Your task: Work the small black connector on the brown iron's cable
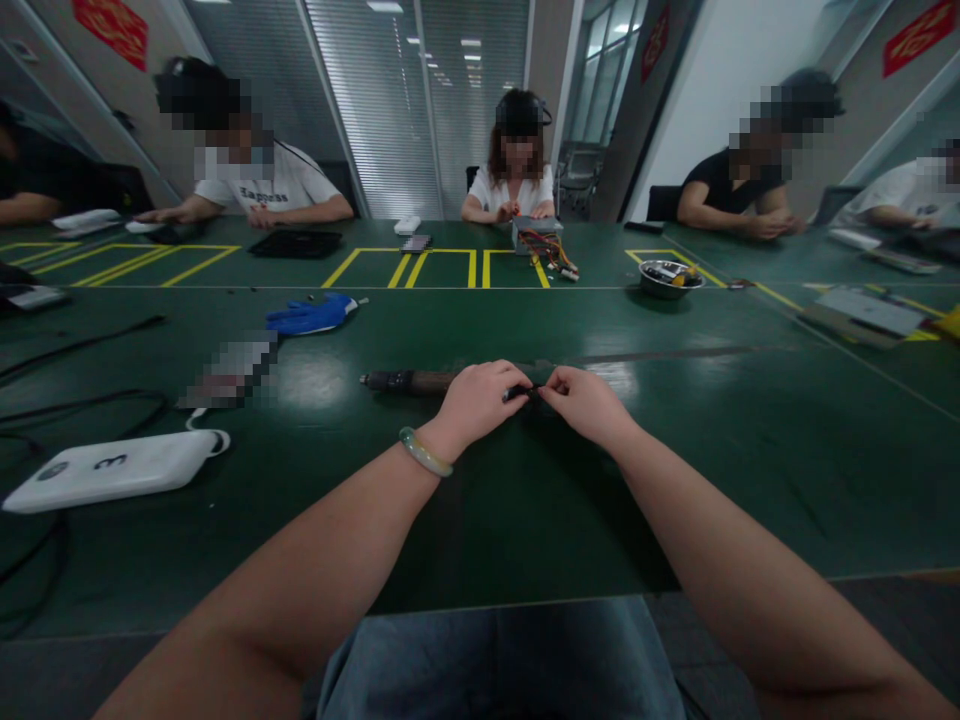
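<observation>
A long, dark, rod-shaped tool [429, 383] with a metal tip at its left end lies crosswise on the green table [322, 540]. My left hand [480, 402], with a pale green bangle on its wrist, is in front of the rod and hides part of it. My right hand [589, 402] faces it from the right, fingertips almost meeting. Both hands are closed in a pinch on a small dark piece [534, 393] between them. Its kind is too small and shadowed to make out, and I cannot tell whether it is joined to the rod.
Left of the rod are a blue glove [311, 315], a phone [234, 368], a white power bank [112, 470] and black cables. A metal bowl of small parts [670, 280] stands farther right. Opposite, a person handles a metal box with coloured wires [536, 235]. Other people sit around the table.
</observation>
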### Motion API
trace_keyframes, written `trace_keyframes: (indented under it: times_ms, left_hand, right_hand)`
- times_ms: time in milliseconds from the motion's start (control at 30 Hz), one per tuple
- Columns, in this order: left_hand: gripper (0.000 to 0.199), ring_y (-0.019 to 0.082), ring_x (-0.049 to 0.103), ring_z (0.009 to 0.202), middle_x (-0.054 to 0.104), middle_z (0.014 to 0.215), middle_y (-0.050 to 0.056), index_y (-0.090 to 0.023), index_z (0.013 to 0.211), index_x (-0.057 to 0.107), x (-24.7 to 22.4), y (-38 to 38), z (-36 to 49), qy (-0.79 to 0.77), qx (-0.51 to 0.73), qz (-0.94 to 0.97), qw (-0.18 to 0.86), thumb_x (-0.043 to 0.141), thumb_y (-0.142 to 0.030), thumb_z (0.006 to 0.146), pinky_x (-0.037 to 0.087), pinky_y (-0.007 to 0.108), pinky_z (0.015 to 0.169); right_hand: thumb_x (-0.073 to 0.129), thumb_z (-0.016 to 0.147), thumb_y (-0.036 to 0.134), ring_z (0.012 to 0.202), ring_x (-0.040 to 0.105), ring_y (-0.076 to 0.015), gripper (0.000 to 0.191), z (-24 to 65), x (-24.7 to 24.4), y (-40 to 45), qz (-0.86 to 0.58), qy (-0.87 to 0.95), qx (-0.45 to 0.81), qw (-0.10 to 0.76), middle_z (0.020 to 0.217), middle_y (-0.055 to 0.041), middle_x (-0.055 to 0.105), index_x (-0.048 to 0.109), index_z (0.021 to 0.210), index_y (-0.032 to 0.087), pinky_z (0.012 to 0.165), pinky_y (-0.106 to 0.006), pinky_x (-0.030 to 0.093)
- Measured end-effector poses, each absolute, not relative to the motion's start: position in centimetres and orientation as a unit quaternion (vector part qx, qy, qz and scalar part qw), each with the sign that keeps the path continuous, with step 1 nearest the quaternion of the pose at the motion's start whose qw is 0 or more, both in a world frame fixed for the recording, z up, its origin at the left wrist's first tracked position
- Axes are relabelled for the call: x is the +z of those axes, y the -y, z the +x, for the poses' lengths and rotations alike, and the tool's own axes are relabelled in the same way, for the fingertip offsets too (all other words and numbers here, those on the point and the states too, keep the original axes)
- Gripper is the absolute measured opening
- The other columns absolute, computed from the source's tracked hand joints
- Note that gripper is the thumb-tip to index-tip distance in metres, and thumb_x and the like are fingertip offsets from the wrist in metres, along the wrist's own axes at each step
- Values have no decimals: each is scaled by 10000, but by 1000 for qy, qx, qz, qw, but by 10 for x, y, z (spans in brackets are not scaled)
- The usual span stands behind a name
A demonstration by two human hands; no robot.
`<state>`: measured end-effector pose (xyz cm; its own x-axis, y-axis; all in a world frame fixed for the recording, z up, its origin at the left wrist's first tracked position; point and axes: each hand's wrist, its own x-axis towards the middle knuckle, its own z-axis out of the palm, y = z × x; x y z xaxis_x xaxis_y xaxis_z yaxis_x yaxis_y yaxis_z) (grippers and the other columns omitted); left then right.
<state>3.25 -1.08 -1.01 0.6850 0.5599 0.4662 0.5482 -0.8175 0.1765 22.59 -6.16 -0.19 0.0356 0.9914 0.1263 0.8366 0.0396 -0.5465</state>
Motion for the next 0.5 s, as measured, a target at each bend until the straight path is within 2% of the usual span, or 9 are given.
trace_keyframes:
  times_ms: [300, 500]
  left_hand:
    - [182, 195, 600, 1002, 645, 1101, 15, -269, 1044, 688, -12, 10, 33, -304, 254, 918, 10, 590, -321, 899, 474, 364, 872]
    - [224, 200, 597, 1001, 637, 1113, 30, -281, 1092, 687, -11, 10, 33, -307, 241, 921, 8, 556, -323, 916, 476, 358, 850]
  right_hand:
    - [602, 863, 326, 624, 545, -132, 181, 229, -5, 58, -675, 669, 173, 260, 667, 21, 612, 627, 739, 197, 546, -234, 311]
    - [593, 865, 343, 622, 547, -130, 187, 232, -6, 57, -668, 671, 192, 258, 672, 23, 615, 635, 754, 199, 548, -234, 324]
